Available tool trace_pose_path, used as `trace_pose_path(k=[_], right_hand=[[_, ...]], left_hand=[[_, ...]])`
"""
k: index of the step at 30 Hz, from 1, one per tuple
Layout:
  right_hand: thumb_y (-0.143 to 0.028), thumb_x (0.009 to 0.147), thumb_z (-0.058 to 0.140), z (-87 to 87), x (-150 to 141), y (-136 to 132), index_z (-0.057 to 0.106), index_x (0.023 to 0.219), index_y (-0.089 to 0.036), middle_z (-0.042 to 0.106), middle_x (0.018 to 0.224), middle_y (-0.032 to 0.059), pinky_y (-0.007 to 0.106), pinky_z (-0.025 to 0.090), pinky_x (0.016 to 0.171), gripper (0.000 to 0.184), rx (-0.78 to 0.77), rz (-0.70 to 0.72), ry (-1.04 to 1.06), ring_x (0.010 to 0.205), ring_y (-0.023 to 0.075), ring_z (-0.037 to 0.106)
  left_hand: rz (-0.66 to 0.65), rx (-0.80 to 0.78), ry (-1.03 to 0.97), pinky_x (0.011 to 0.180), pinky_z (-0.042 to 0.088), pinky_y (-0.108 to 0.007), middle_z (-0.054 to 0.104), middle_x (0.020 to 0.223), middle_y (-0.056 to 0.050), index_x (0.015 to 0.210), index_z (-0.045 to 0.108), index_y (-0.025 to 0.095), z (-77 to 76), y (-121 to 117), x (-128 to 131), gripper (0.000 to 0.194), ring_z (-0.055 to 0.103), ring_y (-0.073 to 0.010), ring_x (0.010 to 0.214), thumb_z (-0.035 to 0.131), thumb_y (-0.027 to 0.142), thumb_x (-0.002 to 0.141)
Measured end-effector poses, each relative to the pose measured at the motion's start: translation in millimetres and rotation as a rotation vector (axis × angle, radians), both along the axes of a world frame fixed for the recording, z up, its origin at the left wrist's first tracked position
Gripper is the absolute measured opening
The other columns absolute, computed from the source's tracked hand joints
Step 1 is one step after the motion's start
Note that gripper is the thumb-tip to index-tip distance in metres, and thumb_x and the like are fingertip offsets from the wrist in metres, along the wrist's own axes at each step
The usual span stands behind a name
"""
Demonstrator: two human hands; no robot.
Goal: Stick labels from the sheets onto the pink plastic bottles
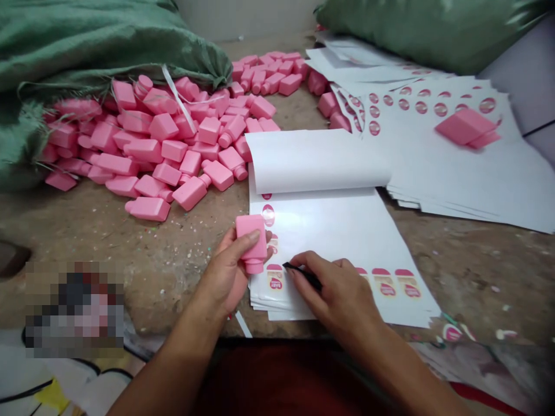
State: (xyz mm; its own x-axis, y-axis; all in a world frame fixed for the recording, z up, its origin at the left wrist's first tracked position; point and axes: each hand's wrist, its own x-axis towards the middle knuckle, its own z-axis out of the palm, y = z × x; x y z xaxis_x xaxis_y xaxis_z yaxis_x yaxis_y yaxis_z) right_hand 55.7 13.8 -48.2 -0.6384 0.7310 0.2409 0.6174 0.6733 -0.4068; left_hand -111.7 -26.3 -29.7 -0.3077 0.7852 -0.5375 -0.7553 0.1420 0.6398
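Head view: left hand grips pink bottle, right hand pinches black tool at label sheet; slippage risks tearing labels.

A strip of worktop runs between the heap of pink bottles and the near edge, a way through for the left hand. The right hand works above the sticker sheets; a curled-back sheet stands across its path to the heap.

Plastic bottles lie in a pile on the table. Sticker sheets lie right of them. A sack sits behind them.
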Motion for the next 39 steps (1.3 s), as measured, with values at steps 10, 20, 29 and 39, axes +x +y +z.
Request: trace_pose_path(k=[10,20,29,39], right_hand=[[-0.027,0.095,0.044,3.0,-1.2,-0.2,0.063,0.086,-0.021,0.066,0.062,0.0003,0.028,0.031,0.052,0.022,0.049,0.002,-0.018,0.049,0.0194,0.050],[-0.033,0.089,0.051,2.3,1.0,2.5,0.066,0.088,-0.024,0.068,0.066,-0.0003,0.029,0.036,0.053,0.018,-0.185,-0.039,-0.022,0.056,0.0219,0.055],[-0.037,0.089,0.055,3.3,9.7,-13.5,0.068,0.123,-0.019,0.071,0.071,0.0076,0.039,0.047,0.059,0.040,-0.186,-0.007,-0.103,0.063,0.0280,0.058],[-0.034,0.077,0.075,56.5,23.5,-15.2,0.077,0.090,-0.032,0.070,0.081,0.0013,0.028,0.052,0.063,0.013,-0.772,0.064,0.439,0.073,0.0203,0.065]], left_hand=[[-0.016,0.015,0.004,0.081,0.053,-0.031,0.071,0.092,-0.008,0.102,0.061,0.013,-0.1,-0.3,1.4,0.027,0.067,-0.0171,0.084,0.069,0.015,0.076],[-0.008,0.003,0.011,0.087,0.052,-0.033,0.071,0.092,-0.008,0.103,0.060,0.014,0.0,0.0,2.7,0.029,0.066,-0.0159,0.083,0.069,0.014,0.076],[0.012,0.022,-0.034,0.083,0.053,-0.032,0.072,0.091,-0.008,0.103,0.062,0.013,-1.6,-1.8,1.6,0.024,0.067,-0.0155,0.081,0.067,0.015,0.079],[-0.017,0.034,0.068,0.088,0.050,-0.033,0.070,0.098,-0.009,0.106,0.059,0.014,0.4,-4.5,4.6,0.035,0.067,-0.0179,0.087,0.073,0.017,0.075]])
